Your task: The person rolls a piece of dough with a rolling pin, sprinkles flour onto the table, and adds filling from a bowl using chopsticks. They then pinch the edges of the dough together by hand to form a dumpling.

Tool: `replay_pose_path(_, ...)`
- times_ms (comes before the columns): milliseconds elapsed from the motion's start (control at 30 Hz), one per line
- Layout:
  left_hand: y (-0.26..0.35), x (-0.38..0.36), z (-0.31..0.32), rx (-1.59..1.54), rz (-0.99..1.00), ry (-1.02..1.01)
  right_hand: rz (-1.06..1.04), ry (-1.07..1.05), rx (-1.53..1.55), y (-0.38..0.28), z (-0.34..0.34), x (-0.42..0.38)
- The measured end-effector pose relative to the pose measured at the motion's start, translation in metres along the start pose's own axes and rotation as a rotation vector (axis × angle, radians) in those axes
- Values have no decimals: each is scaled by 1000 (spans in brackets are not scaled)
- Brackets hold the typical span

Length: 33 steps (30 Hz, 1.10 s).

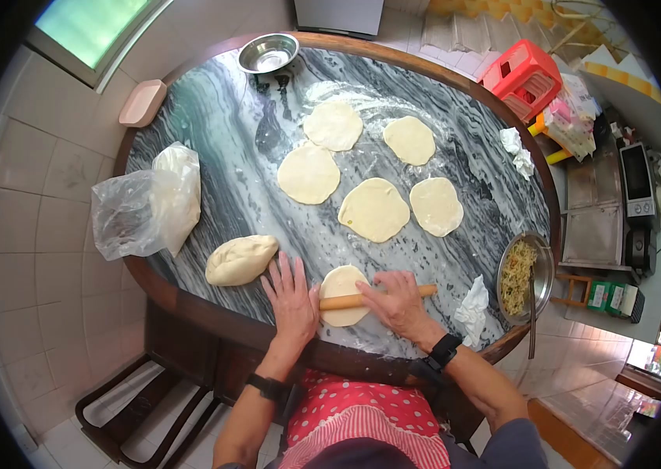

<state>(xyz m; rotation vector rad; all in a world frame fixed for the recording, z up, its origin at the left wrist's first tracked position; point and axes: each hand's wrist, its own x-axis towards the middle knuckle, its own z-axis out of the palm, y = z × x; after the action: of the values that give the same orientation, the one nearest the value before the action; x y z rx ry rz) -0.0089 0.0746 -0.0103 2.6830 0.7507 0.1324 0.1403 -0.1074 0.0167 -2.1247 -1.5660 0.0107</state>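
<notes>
Both hands lie flat, palms down and fingers spread, on a slim wooden rolling pin (pixel 377 297); neither grip is closed around it, the pin is only pressed under the open palms. The left hand (pixel 291 301) covers the pin's left end, so that end is hidden; the right hand (pixel 399 301) sits right of the middle, with the pin's right tip showing past the fingers. The pin's long axis runs from about 9 o'clock to 3 o'clock, tilted slightly so the right tip points a little towards 2 o'clock. It lies across one small round flat disc of pale dough (pixel 344 295) at the near edge of the oval grey marbled desk (pixel 221 148), between the two hands.

At 12 o'clock from the hands lie five more rolled dough discs (pixel 373 209), spread in a loose cluster, some touching. At 9 o'clock, just beside the left hand, sits one unrolled lump of dough (pixel 240 259). Further out at 10 o'clock is one clear plastic bag with white contents (pixel 150 203). At 3 o'clock stands one round metal bowl of shredded filling (pixel 524 277) with a utensil in it, and a crumpled white tissue (pixel 473 310) lies between it and the right hand. One empty steel bowl (pixel 268 52) stands at the far edge, around 11 o'clock.
</notes>
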Motion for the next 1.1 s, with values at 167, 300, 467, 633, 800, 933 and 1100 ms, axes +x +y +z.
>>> replay_pose_path(167, 3, -4, -4, 4, 21, 19, 22, -2, 28, 4, 3, 3)
replay_pose_path(300, 4, 3, 2, 0, 18, 116, 48, 45, 2, 13, 10, 26)
replay_pose_path(467, -1, 3, -3, 28, 58, 151, 111, 28, 33, 6, 8, 9)
replay_pose_path(633, 7, 19, -6, 0, 69, 173, 105, -2, 1, 6, 8, 12)
replay_pose_path(800, 6, 25, -9, 102, 153, 224, 145, -5, -28, 6, 11, 15)
replay_pose_path(933, 19, -31, -13, 19, 283, 79, 162, -34, -17, 1, 7, -2)
replay_pose_path(1100, 24, -13, -17, -34, 201, -238, 246, -2, -32, 1, 14, 15)
